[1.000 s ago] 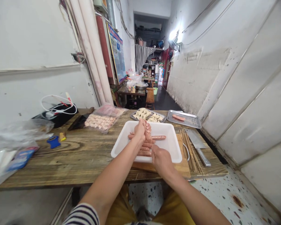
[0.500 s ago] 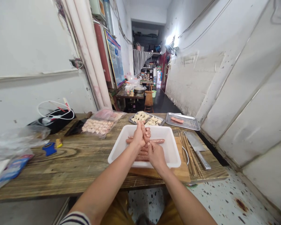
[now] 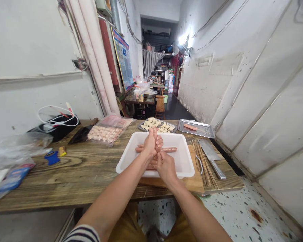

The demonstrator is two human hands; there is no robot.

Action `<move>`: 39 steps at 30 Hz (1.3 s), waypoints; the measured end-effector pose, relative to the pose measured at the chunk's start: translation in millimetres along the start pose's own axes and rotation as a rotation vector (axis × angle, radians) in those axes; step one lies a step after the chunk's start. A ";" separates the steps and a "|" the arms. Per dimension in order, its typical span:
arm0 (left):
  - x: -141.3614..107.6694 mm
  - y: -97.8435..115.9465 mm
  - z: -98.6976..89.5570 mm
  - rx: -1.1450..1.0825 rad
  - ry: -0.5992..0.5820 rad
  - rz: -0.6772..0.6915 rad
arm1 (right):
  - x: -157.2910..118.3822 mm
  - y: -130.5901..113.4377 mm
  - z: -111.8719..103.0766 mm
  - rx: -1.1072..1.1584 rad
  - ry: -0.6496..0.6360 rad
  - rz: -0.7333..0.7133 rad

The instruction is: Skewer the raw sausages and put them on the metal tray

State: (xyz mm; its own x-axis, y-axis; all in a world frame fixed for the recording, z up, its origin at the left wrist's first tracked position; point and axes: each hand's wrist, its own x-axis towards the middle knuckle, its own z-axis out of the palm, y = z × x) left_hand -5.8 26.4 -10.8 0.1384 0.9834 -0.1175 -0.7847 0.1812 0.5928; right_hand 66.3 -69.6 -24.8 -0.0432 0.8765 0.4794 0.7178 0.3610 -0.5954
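Apparently, left hand (image 3: 149, 143) grips sausage (image 3: 157, 148).

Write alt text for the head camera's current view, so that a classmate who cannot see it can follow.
The left hand grips a sausage, the right hand at its near end, above a white tub holding more sausages. Behind the tub on a wooden table are two metal trays; to its right, thin sticks and a cleaver.

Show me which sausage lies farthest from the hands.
The sausage on the metal tray; the other visible ones lie in the white tub, except one gripped in the left hand.
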 end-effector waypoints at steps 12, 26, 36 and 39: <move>-6.4 3.3 4.6 0.006 -0.007 -0.041 | -3.3 0.6 -0.4 0.067 0.012 -0.001; -10.7 6.2 12.3 -0.009 0.040 -0.056 | -7.5 -2.2 -6.7 0.051 -0.047 0.022; -12.9 7.9 14.2 0.006 0.036 -0.052 | -10.1 -1.6 -8.3 0.069 -0.056 0.024; -11.7 7.7 13.5 -0.012 0.032 -0.043 | -9.8 -1.9 -8.7 0.076 -0.054 0.028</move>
State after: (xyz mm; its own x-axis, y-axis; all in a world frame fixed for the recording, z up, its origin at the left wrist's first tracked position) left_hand -5.3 16.4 5.9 0.1523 0.9739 -0.1682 -0.7857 0.2226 0.5771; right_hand 71.3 -81.6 -22.8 -0.0632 0.9018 0.4275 0.6644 0.3576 -0.6562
